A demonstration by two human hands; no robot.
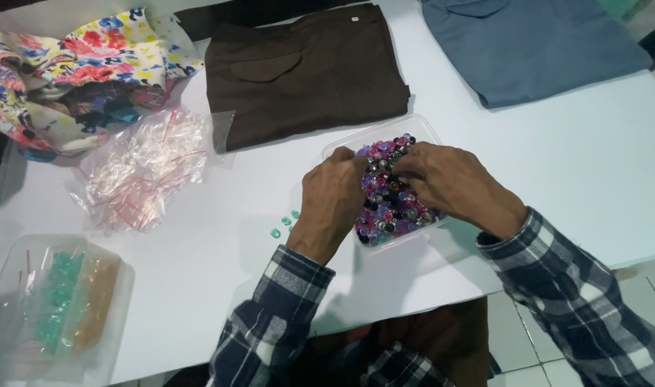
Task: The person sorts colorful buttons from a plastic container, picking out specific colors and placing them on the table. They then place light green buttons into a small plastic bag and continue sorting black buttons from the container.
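A clear plastic tray [420, 129] full of small round buttons [388, 201], mostly purple, pink, black and grey, sits near the middle of the white surface [571, 172], a little toward the near edge. Both hands are in it. The left hand [334, 197] rests at the tray's left side with its fingers curled down into the buttons; the right hand [445, 179] comes in from the right, its fingers bent and pinched together over the pile near the far end. Whether either hand actually holds a button cannot be told, since the fingertips are buried among the pieces. Both wrists show blue, white and black plaid sleeves [564, 287].

Just left of the tray, beside the left hand, 3 small teal buttons [284, 222] lie loose on the surface. Beyond the tray lies a folded brown garment [306, 72], its near edge close to the tray's far corner. To the right of that, at the far edge, is a folded blue garment [528, 43]. A crumpled heap of small clear bags [144, 165] lies left of the brown garment, and a bundled floral cloth [69, 72] sits in the far left corner. At the near left corner is a second clear container [55, 308] holding bagged teal and tan pieces
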